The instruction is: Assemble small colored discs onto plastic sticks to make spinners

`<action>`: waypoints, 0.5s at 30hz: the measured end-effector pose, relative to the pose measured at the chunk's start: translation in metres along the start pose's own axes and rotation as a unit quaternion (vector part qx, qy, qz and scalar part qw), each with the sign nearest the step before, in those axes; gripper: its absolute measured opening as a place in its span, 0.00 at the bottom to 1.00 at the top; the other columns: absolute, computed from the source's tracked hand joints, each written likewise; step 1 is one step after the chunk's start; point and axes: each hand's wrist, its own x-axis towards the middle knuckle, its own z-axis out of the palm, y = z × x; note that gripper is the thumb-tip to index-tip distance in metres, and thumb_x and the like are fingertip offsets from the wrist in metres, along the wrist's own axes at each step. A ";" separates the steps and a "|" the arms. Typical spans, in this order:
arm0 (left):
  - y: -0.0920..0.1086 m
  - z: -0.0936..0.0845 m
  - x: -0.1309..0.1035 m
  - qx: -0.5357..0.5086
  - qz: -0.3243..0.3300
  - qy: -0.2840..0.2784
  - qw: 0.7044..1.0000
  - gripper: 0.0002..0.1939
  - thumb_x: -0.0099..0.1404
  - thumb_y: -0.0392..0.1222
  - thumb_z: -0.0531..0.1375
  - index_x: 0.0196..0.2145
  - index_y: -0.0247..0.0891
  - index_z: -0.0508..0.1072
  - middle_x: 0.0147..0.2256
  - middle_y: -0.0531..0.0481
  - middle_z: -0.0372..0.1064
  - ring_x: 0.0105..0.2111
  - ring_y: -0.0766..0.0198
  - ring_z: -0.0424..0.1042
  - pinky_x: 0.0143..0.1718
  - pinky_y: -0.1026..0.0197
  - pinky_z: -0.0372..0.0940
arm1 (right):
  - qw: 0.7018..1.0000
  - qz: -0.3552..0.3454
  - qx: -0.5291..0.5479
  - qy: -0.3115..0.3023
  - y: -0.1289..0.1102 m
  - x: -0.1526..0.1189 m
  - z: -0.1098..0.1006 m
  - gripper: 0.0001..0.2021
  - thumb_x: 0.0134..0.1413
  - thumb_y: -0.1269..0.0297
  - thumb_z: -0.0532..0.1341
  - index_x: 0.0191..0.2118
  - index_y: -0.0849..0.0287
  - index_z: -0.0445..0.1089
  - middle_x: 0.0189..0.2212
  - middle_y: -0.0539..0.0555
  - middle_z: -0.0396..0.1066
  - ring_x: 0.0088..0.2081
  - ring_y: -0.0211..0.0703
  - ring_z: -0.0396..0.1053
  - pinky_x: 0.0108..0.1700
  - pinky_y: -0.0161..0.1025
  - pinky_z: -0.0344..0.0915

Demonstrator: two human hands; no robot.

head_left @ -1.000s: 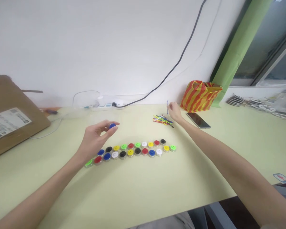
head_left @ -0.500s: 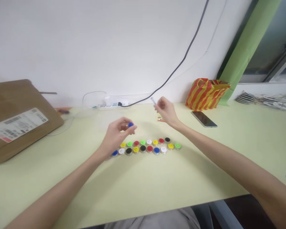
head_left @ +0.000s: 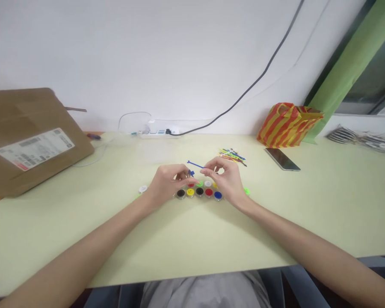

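Observation:
Pinched in my left hand point(head_left: 171, 184) is a small blue piece point(head_left: 191, 173), mostly covered by the fingers. My right hand point(head_left: 223, 177) grips one end of a thin blue stick point(head_left: 195, 164), whose other end points left, above the blue piece. Both hands are close together over rows of small round containers with coloured lids, among them a black one point(head_left: 181, 193), a yellow one point(head_left: 190, 192) and a red one point(head_left: 208, 193). Parts of the rows are hidden by my hands. Behind my right hand lies a pile of coloured sticks point(head_left: 232, 156).
A cardboard box point(head_left: 28, 141) stands at the left. Along the wall is a power strip point(head_left: 158, 133) with a black cable point(head_left: 244, 94). A phone point(head_left: 282, 159) and a striped bag point(head_left: 288, 125) are at the right, with bundled items point(head_left: 368, 137) beyond.
My right hand has come left and down, close to my left hand, and the blue stick now shows clearly in it. The pile of sticks is uncovered. The view has shifted slightly.

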 end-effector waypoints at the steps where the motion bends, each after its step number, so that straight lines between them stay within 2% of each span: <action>1: 0.000 -0.001 -0.001 0.000 0.008 0.012 1.000 0.18 0.65 0.52 0.67 0.26 0.37 0.72 0.20 0.58 0.65 0.21 0.71 0.57 0.24 0.66 0.56 | 1.000 -0.006 -0.011 0.000 -0.001 -0.002 -0.001 0.05 0.54 0.67 0.70 0.29 0.56 0.77 0.29 0.51 0.78 0.33 0.44 0.71 0.39 0.42 0.65; 4: 0.001 0.000 -0.003 -0.001 0.015 0.028 0.999 0.16 0.64 0.50 0.68 0.26 0.37 0.74 0.20 0.58 0.65 0.21 0.71 0.58 0.24 0.66 0.57 | 0.999 -0.031 -0.019 -0.005 -0.006 -0.009 0.000 0.05 0.58 0.70 0.68 0.33 0.54 0.80 0.33 0.51 0.80 0.38 0.46 0.73 0.45 0.44 0.66; 8: 0.005 0.004 -0.007 -0.009 0.005 -0.003 1.000 0.13 0.66 0.47 0.67 0.27 0.37 0.77 0.22 0.56 0.70 0.22 0.70 0.62 0.25 0.65 0.58 | 0.998 -0.061 -0.033 -0.003 -0.014 -0.017 0.002 0.06 0.59 0.71 0.67 0.37 0.53 0.81 0.34 0.52 0.80 0.40 0.46 0.73 0.45 0.44 0.67; 15: 0.013 0.008 -0.009 0.029 0.061 0.026 0.997 0.13 0.69 0.44 0.64 0.28 0.37 0.75 0.22 0.56 0.69 0.21 0.71 0.62 0.25 0.65 0.58 | 0.994 -0.087 -0.058 -0.016 -0.012 -0.020 0.003 0.06 0.59 0.73 0.66 0.37 0.54 0.79 0.34 0.51 0.79 0.40 0.47 0.72 0.46 0.45 0.68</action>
